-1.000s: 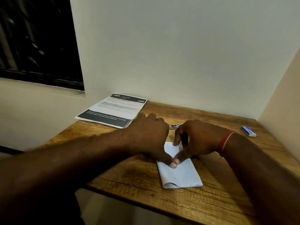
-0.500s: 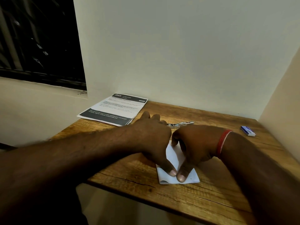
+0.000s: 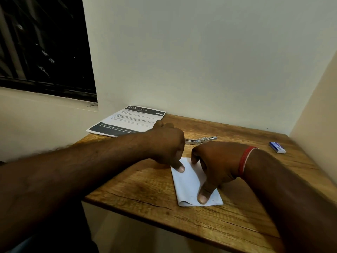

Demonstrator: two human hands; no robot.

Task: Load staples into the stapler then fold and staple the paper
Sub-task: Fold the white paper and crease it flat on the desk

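Observation:
A folded white paper [image 3: 188,183] lies flat on the wooden table [image 3: 145,187] near its front edge. My left hand [image 3: 168,145] presses its thumb on the paper's far left corner. My right hand [image 3: 215,161] lies over the paper's right side, with its thumb pressed down near the paper's near edge. Behind my hands lies the metal stapler [image 3: 200,140], partly hidden. A small blue staple box [image 3: 277,147] sits at the far right of the table.
A stack of printed sheets [image 3: 127,120] lies at the table's far left corner, overhanging the edge. Walls close the table in at the back and right. A dark window is at the upper left.
My left thumb has slid away to the paper's far corner, while my right thumb has stayed pressed near the paper's near edge. The stapler is more exposed behind the hands.

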